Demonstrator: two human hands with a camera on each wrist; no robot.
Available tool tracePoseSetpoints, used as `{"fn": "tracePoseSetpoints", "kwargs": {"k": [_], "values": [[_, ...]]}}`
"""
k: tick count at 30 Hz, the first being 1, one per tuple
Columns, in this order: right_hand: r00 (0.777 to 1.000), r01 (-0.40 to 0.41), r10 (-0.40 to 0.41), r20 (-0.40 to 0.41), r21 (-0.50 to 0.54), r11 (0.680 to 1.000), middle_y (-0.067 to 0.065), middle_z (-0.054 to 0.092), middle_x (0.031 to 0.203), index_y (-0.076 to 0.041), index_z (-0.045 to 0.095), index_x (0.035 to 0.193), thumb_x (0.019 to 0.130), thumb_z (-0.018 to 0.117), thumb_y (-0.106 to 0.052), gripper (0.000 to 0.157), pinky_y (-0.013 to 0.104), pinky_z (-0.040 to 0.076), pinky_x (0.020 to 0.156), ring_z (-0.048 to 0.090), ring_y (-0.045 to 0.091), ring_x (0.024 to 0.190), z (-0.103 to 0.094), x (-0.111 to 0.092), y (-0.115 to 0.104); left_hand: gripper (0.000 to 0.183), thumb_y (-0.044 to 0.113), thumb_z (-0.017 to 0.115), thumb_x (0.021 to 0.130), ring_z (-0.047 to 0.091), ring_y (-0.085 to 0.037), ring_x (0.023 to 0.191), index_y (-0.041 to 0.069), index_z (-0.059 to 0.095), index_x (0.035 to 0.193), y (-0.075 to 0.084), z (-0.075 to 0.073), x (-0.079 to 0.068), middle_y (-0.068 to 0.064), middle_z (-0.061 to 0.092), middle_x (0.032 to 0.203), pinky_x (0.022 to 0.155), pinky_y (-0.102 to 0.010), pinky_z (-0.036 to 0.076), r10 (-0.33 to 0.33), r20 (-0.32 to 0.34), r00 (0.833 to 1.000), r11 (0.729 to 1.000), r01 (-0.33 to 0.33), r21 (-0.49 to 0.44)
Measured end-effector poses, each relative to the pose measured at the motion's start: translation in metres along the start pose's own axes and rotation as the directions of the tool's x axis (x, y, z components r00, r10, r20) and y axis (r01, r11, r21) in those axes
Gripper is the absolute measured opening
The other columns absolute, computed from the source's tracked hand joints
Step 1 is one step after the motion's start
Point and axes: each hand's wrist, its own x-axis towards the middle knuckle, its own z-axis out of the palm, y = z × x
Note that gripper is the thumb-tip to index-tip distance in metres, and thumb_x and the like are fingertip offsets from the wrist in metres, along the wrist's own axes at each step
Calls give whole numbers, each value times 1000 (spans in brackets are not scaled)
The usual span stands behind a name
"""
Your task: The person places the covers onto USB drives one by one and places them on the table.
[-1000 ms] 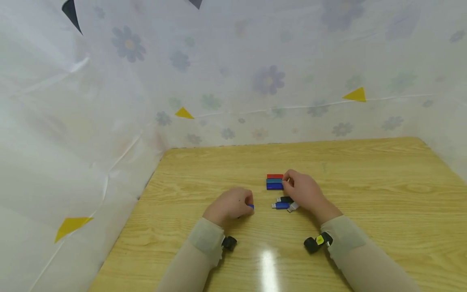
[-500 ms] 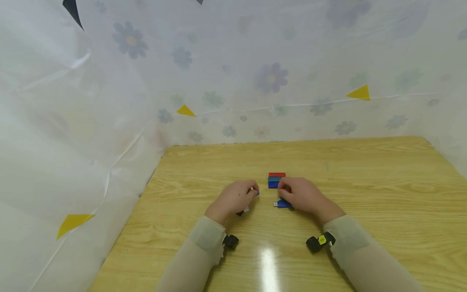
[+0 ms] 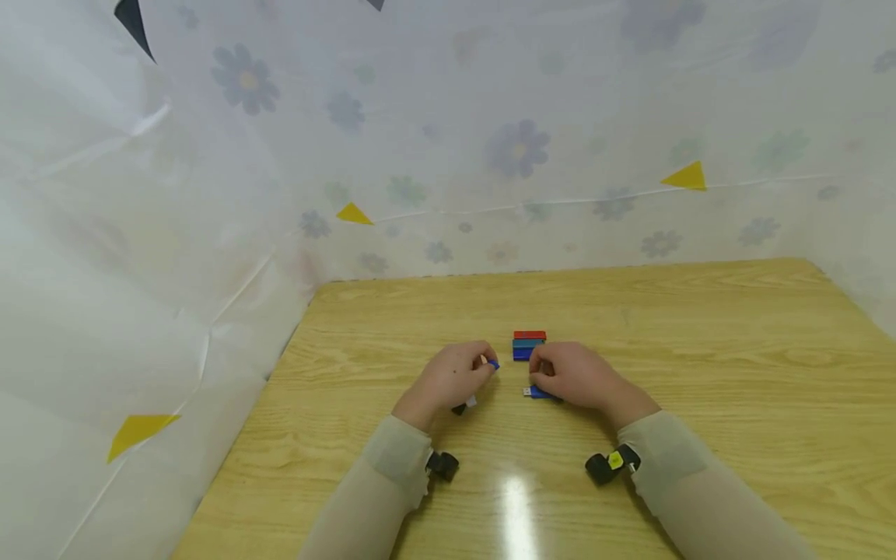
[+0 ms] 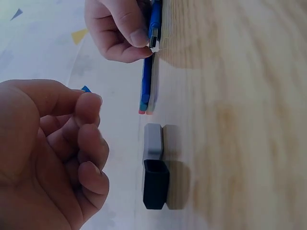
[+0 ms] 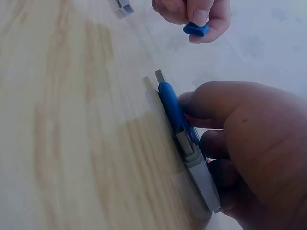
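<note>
My left hand (image 3: 455,375) pinches a small blue USB cap (image 5: 196,30) between thumb and index finger, its hollow end showing in the right wrist view. Below that hand lie a grey cap (image 4: 153,140) and a black cap (image 4: 156,185). My right hand (image 3: 575,376) hovers low over a blue USB stick (image 5: 171,106) with its metal plug bare, thumb and fingers curled right beside it. I cannot tell whether they grip anything. A grey USB stick (image 5: 200,177) lies next to the blue one, mostly covered by the right hand in the head view.
Just beyond the right hand, a red stick (image 3: 530,335), a teal stick (image 3: 528,344) and a dark blue stick (image 3: 521,354) lie side by side on the wooden table (image 3: 665,319). A flower-patterned white sheet (image 3: 420,140) hangs behind and to the left.
My left hand has moved up and right with the blue cap, uncovering the grey and black caps. My right hand has come down from the row of sticks to the uncapped ones.
</note>
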Motion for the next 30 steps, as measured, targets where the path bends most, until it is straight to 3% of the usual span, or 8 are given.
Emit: {"fn": "tracePoseSetpoints", "kwargs": {"k": [4,9,20,25,30], "values": [[999,29,-29,26,-2,1000,-13,57,74,-27,66,89,94,72,-26,8,32,45,64,51,8,63,-1,-1,-1,21,27,54,105,49,-17,51,20,67,119,-1,1,0,1,61,74,48,-33,43,-14,0,1000,999,14,-46],[995,80,-81,54,17,997,-13,56,77,-26,66,89,94,72,-23,8,33,45,65,50,8,66,-4,-2,-1,21,35,57,105,57,-17,57,18,68,111,-2,2,1,-1,68,81,53,-35,48,-11,-5,1000,995,10,-102],[998,45,-46,48,33,998,-10,55,76,-23,66,95,96,70,-25,5,33,45,67,51,10,66,0,-1,4,16,37,58,105,58,-17,61,24,67,105,-3,3,2,-1,69,85,57,-34,49,6,-27,1000,994,-9,-111],[988,130,-135,72,80,988,-10,56,84,-28,65,92,95,69,-22,8,32,46,68,52,10,70,-4,-3,3,16,33,58,105,55,-18,57,21,67,111,-3,3,2,-2,65,80,55,-34,48,-8,-32,999,994,4,-106],[966,191,-202,159,83,978,-5,51,94,-33,66,92,88,76,-25,14,31,44,73,48,13,80,-7,-4,4,21,26,59,104,53,-17,61,17,65,122,-3,2,4,2,61,82,58,-33,47,-14,-35,999,996,11,-90]]}}
